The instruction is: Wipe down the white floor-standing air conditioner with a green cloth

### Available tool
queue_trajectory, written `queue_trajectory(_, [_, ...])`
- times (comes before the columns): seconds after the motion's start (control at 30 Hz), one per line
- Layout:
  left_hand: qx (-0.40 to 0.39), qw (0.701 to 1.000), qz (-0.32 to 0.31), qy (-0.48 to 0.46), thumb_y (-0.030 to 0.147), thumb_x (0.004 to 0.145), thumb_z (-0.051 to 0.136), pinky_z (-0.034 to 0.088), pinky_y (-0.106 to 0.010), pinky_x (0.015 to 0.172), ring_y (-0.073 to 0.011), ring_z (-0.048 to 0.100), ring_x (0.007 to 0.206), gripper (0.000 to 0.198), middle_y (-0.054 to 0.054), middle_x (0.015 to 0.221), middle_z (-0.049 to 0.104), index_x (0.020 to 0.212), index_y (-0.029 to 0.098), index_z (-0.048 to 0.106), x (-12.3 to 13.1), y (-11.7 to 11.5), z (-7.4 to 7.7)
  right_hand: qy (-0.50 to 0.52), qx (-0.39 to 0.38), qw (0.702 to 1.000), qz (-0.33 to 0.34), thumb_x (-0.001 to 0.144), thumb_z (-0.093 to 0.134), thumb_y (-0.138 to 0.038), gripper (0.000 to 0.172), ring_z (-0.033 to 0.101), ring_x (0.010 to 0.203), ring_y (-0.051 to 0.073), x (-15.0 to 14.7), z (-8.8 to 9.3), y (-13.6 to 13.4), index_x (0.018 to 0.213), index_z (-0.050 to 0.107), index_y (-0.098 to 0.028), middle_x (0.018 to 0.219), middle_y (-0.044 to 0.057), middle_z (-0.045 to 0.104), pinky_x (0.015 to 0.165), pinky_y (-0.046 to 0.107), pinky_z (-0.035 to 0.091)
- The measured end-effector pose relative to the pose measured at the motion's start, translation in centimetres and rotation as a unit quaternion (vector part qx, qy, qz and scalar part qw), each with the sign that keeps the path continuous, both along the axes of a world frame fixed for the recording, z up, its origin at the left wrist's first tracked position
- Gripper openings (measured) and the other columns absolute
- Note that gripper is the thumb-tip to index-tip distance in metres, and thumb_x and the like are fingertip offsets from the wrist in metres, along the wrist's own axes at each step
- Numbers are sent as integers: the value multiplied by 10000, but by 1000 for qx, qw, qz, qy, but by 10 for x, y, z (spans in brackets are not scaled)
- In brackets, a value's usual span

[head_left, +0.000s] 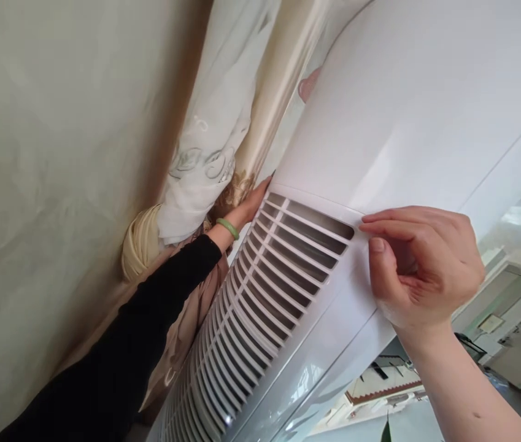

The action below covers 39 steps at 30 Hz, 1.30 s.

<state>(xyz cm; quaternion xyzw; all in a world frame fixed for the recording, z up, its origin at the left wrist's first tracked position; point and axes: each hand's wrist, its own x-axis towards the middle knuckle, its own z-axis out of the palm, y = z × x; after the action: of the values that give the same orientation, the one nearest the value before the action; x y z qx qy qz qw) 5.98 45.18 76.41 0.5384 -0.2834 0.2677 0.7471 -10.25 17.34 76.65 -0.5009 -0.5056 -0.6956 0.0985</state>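
Observation:
A tall white floor-standing air conditioner (402, 110) runs slantwise through the view, with a slatted grille (288, 276) set in its body. My left hand (256, 199), a green bangle at its wrist, reaches to the grille's upper left corner; its fingertips are hidden at the unit's edge. At the upper right corner, the fingertips of my right hand (426, 264) touch the panel beside the seam. The fingers there are bent, the thumb sits a little apart below them, and nothing shows between them.
A gathered white and cream curtain (209, 141) hangs close to the left of the unit, beside a pale wall (57, 123). A pinkish object (308, 85) shows behind the unit. Lower right, a green leaf tip (386, 430) and room furniture appear.

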Motion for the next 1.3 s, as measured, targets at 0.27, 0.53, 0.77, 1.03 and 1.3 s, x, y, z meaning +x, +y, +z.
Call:
queue_trajectory(0.27, [73,974,169,-133,626,1049,366,203,-330,1391,-192,279,1664,693,34,1747,372,1658,302,427,-40,-9,-31,-5,-3,1000,-1,912,683,-176,69,749,895,261,2,0,2,903,735,-220,893,39,793,836,448,556])
queue_trajectory(0.53, [229,863,325,-311,611,1062,350,17,-462,1419,-247,43,1709,610,150,1798,156,1662,509,329,-120,-53,-31,-71,44,993,79,952,606,-181,126,729,868,239,3,-3,0,899,716,-213,830,31,745,811,438,574])
queue_trajectory(0.77, [360,710,401,-453,353,1055,467,92,-529,1404,-311,98,1699,537,9,1776,310,1584,309,550,-155,-110,39,-95,56,991,79,1024,540,-317,205,728,966,270,3,-5,-7,1003,729,-240,895,56,754,866,477,591])
queue_trajectory(1.03, [357,723,417,-420,257,1077,476,55,-379,1391,-282,-2,1704,574,35,1793,252,1650,226,449,-151,-111,169,-92,17,991,92,1006,529,-271,193,716,962,254,4,-3,-5,984,717,-232,896,48,748,848,455,592])
queue_trajectory(1.3, [267,806,378,-370,314,1142,404,29,-298,1379,-202,51,1706,605,-21,1807,213,1699,119,271,-115,-55,190,-89,15,993,82,1012,525,-298,199,732,910,252,4,-1,-9,974,713,-241,856,48,746,818,450,610])
